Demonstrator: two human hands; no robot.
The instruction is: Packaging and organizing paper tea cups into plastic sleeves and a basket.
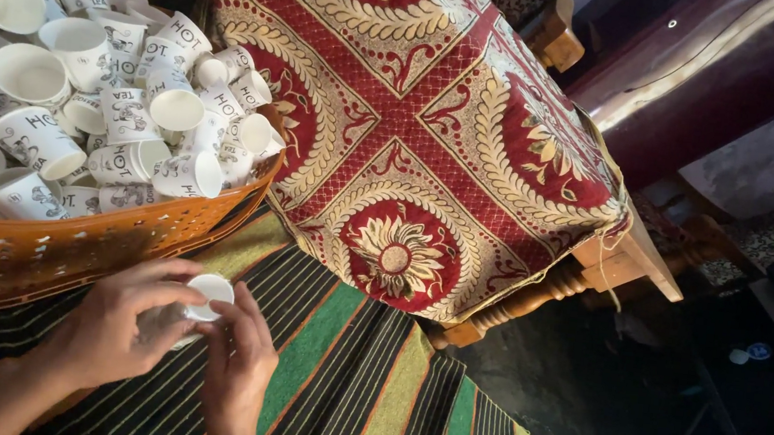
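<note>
Holding a small white paper cup (203, 296) between both hands, low in the shot, just below the rim of an orange plastic basket (63, 249). Left hand (118, 318) has its fingers curled close around the cup's side, thumb up by the rim. Right hand (239, 366) touches it from the other side with its fingertips, fingers mostly straight. The basket's piled with more printed paper cups (81, 86). Everything sits on a striped green and black cloth (358, 389), beside a red patterned cloth (436, 126) over a wooden table.
</note>
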